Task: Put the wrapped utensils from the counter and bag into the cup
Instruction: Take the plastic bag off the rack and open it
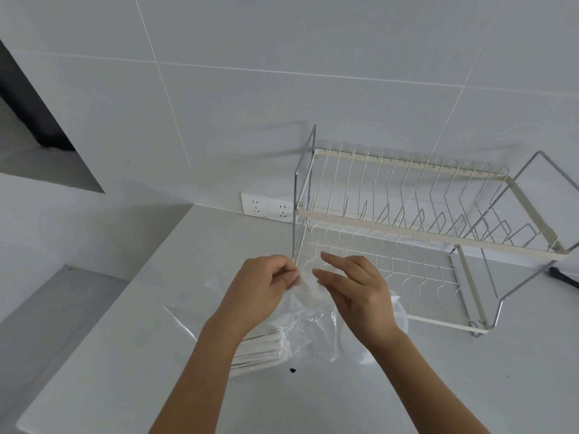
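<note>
A clear plastic bag (pixel 308 321) hangs over the counter between my hands. My left hand (pixel 261 292) pinches its top edge with curled fingers. My right hand (pixel 357 292) has its fingers nearly straight and touches the bag's opening from the right. A stack of white wrapped utensils (pixel 260 349) lies on the counter under my left forearm. A clear cup (pixel 363 339) stands behind my right wrist, mostly hidden by the hand and the bag.
A two-tier wire dish rack (pixel 432 233) stands on the white counter (pixel 156 339) to the right, close to my right hand. Wall sockets (pixel 269 209) sit behind. A clear wrapper (pixel 185 321) lies left of the stack. A sunken ledge drops off at far left.
</note>
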